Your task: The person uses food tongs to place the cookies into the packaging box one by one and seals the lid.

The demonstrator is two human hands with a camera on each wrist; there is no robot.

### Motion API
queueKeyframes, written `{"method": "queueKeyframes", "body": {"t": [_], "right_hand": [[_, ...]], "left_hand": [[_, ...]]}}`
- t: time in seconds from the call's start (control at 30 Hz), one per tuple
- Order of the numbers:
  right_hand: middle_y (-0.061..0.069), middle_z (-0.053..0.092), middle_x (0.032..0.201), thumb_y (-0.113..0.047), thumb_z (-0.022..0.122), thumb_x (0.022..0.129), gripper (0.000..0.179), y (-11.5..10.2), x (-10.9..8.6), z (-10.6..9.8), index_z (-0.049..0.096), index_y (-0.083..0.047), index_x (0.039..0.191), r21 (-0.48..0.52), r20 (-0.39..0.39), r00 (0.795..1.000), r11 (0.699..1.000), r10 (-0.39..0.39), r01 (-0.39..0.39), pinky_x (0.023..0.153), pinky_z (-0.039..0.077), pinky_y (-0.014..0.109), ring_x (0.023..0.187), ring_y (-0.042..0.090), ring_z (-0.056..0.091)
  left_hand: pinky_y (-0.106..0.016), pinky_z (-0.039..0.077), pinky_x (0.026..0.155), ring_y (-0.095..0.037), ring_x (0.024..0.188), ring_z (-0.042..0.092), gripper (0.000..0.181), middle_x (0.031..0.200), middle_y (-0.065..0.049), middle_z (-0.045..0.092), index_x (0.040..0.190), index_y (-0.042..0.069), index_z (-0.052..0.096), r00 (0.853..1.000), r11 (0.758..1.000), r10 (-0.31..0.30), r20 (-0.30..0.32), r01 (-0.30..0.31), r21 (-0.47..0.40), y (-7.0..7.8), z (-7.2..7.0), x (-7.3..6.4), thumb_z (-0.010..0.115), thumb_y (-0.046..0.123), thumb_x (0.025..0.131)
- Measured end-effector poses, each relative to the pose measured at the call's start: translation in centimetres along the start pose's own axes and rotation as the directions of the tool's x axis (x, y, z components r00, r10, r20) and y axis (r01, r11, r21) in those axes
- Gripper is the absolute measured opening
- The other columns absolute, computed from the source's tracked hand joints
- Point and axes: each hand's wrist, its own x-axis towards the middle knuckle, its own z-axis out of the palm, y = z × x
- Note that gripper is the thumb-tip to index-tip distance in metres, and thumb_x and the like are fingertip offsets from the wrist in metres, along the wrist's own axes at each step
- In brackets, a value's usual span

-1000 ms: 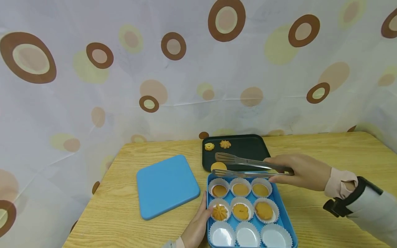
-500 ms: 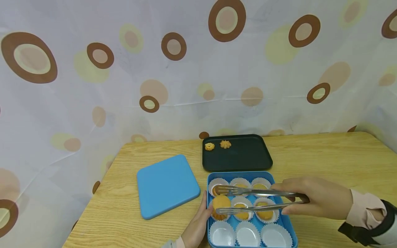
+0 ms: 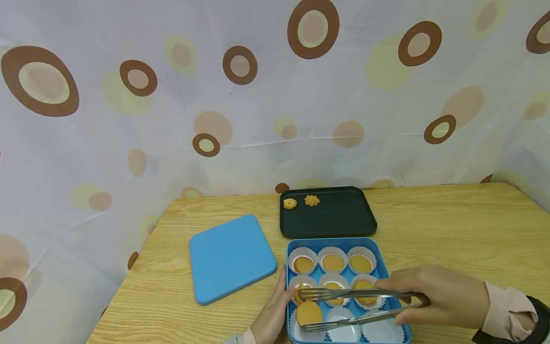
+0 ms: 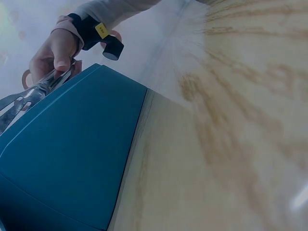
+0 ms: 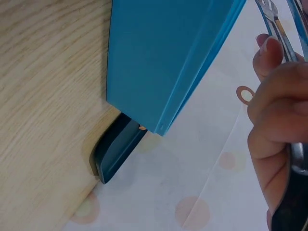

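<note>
My right hand [image 3: 442, 296] grips metal tongs [image 3: 356, 295]. Between their slotted tips is a round flat cookie [image 3: 309, 313], over the front-left white paper cup [image 3: 301, 334] of a blue box [image 3: 388, 298]. Whether the cookie touches the cup, I cannot tell. In the back row of cups [image 3: 333, 251] lie round cookies [image 3: 333, 263]. Middle-row cups hold shaped cookies [image 3: 365, 291], partly behind the tongs. My left hand [image 3: 271, 308] rests with extended fingers against the box's left side; its thumb lies at the rim. The left wrist view shows the box's outer wall [image 4: 82, 139].
A dark tray [image 3: 339, 212] stands behind the box, bearing a ring-shaped cookie [image 3: 290, 204] and a flower-shaped cookie [image 3: 312, 200]. Left of the box a blue lid [image 3: 232, 258] lies flat on the wooden table [image 3: 150, 296]. A patterned curtain [image 3: 258, 105] hangs behind.
My right hand has brought the tongs with the round cookie from the tray's front edge, across the box, to its front-left cup. My left hand has stayed at the box.
</note>
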Motion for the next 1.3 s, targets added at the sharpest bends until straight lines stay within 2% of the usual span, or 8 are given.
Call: {"method": "queueKeyframes", "body": {"t": [0.27,0.53,0.87,1.0,1.3], "right_hand": [[-0.02,0.046,0.078,-0.033,0.068,0.089,0.047,-0.3,0.4,0.7,0.065,-0.003,0.125,0.006,0.087,0.992,0.996,0.094,-0.095,0.05,0.039,0.013,0.067,-0.01,0.042],[-0.018,0.052,0.083,-0.032,0.068,0.09,0.049,-0.2,0.7,1.2,0.063,0.0,0.126,0.012,0.081,0.996,0.999,0.046,-0.048,0.051,0.039,0.013,0.068,-0.011,0.042],[-0.019,0.051,0.082,-0.036,0.067,0.09,0.05,-0.3,1.1,1.3,0.064,-0.002,0.126,-0.006,0.097,0.992,0.997,0.083,-0.083,0.051,0.038,0.013,0.066,-0.01,0.042],[-0.019,0.047,0.077,-0.036,0.068,0.089,0.051,-0.3,1.1,1.4,0.065,-0.001,0.125,-0.033,0.086,0.993,0.996,0.085,-0.083,0.049,0.036,0.013,0.064,-0.01,0.039],[-0.019,0.048,0.078,-0.036,0.068,0.088,0.05,-0.3,1.2,1.5,0.065,-0.002,0.124,-0.041,0.078,0.994,0.997,0.073,-0.07,0.048,0.035,0.013,0.063,-0.01,0.038]], "left_hand": [[-0.064,-0.004,0.113,-0.045,0.144,-0.01,0.064,0.159,-0.024,-0.009,0.154,0.002,-0.009,1.0,1.0,-0.017,-0.007,0.017,0.01,0.0,0.0,0.0,0.025,0.028,0.107],[-0.065,-0.003,0.113,-0.045,0.144,-0.01,0.064,0.159,-0.025,-0.009,0.154,0.003,-0.01,0.999,0.998,-0.054,-0.005,0.054,-0.023,0.0,0.0,0.1,0.026,0.027,0.107],[-0.065,-0.004,0.112,-0.046,0.144,-0.011,0.064,0.159,-0.025,-0.01,0.153,0.003,-0.011,0.998,0.998,-0.055,0.002,0.055,-0.031,-0.1,-0.1,0.3,0.026,0.028,0.107],[-0.065,-0.004,0.112,-0.046,0.144,-0.01,0.065,0.159,-0.024,-0.01,0.154,0.003,-0.01,0.998,0.998,-0.06,-0.001,0.06,-0.024,0.0,-0.1,0.2,0.026,0.029,0.107],[-0.066,-0.004,0.112,-0.046,0.144,-0.01,0.064,0.159,-0.025,-0.01,0.154,0.003,-0.011,0.999,0.998,-0.055,-0.004,0.054,-0.019,0.0,-0.1,0.3,0.026,0.028,0.107]]}}
